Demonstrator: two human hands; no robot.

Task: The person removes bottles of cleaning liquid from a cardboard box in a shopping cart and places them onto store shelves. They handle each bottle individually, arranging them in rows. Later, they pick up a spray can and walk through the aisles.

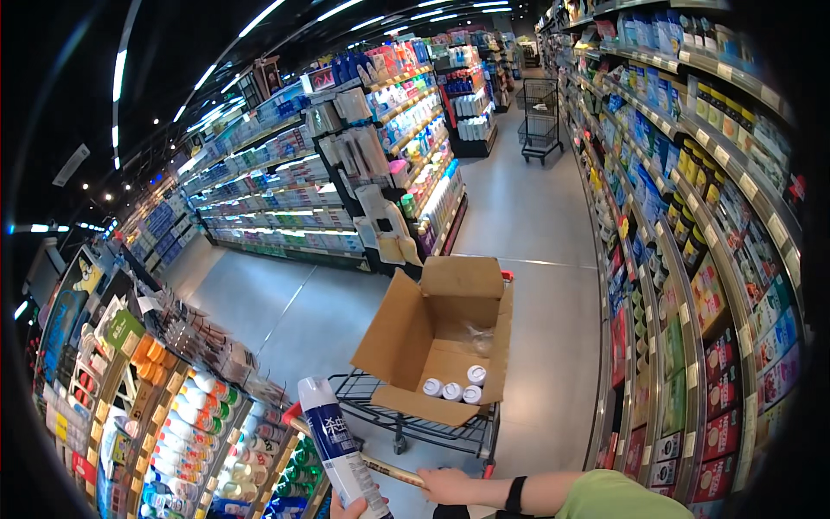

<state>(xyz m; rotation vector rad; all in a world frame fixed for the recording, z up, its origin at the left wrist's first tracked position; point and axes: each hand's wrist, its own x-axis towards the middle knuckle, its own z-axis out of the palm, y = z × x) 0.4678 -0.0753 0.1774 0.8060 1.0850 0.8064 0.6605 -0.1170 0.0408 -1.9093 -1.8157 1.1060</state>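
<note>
My left hand (346, 510), mostly cut off by the bottom edge, holds a white and dark-blue aerosol can (337, 444) that bears writing. The can stands tilted, its white cap pointing up and away from me. My right hand (446, 485) is closed around the push handle (392, 471) of a shopping cart (382, 418). On the cart rests an open cardboard box (397, 337) with its flaps spread. Several white-capped cans (453, 392) stand in its near end. Crumpled clear plastic (478, 337) lies towards the far end.
Tall stocked shelves (687, 259) line the right side of the aisle. Shelves of bottles (188, 434) stand close on my left, near the can. Ahead left is a shelf end (369, 175). Another cart (541, 120) stands farther down the grey floor (532, 214).
</note>
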